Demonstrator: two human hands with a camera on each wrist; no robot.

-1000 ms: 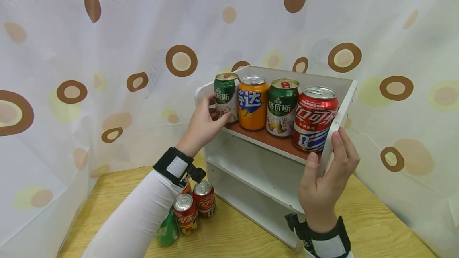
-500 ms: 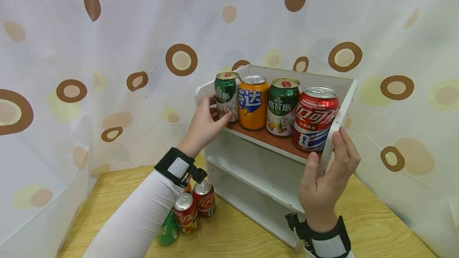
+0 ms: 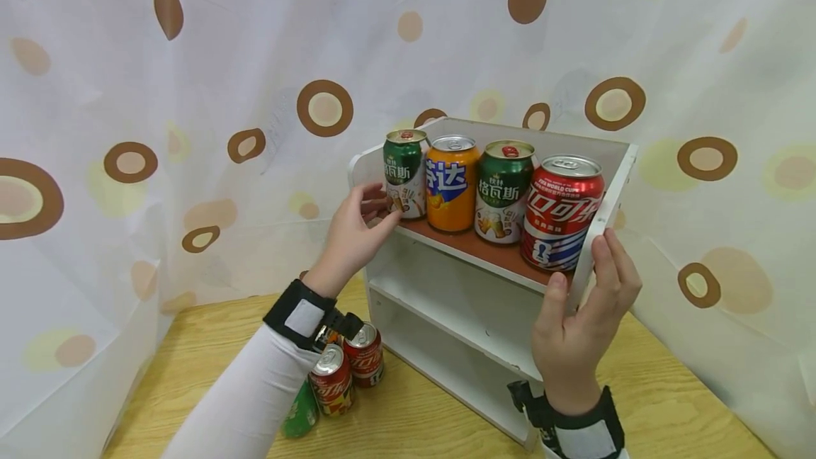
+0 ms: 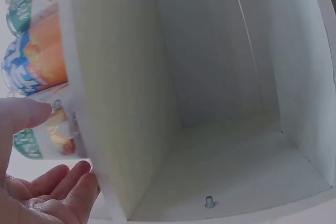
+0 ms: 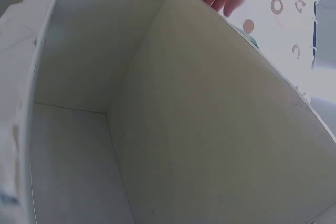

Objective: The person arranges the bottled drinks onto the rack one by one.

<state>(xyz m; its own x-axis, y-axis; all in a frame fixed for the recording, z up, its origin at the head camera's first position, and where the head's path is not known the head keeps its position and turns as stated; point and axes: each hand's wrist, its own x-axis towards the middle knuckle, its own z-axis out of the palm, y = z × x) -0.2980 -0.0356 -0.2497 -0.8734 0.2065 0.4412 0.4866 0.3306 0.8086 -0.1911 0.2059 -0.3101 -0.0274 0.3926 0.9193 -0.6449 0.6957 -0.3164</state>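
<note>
Four-sided white shelf unit [image 3: 446, 289] holds a row of drink cans on its brown top board. At the row's left end stands a green-and-white kvass can [image 3: 403, 168]. My left hand [image 3: 353, 232] is beside it, fingers spread loosely around its lower left, thumb by its base. In the left wrist view the thumb overlaps this can, and the fingers lie under it near the board's edge. An orange Fanta can [image 3: 451, 197], another kvass can [image 3: 500, 193] and a red cola can [image 3: 561, 211] follow rightward. My right hand [image 3: 580, 324] holds the unit's right side panel between thumb and fingers.
On the wooden table [image 3: 223, 367], left of the unit, stand red cola cans [image 3: 330, 381] and a green can [image 3: 299, 413], with an orange one partly hidden by the left wrist strap. A patterned curtain [image 3: 210, 91] hangs behind. The lower shelves [image 3: 452, 303] have white boards.
My left hand has loosened from the left kvass can and drawn slightly down and left. The can stays upright in the row. My right hand stays on the side panel.
</note>
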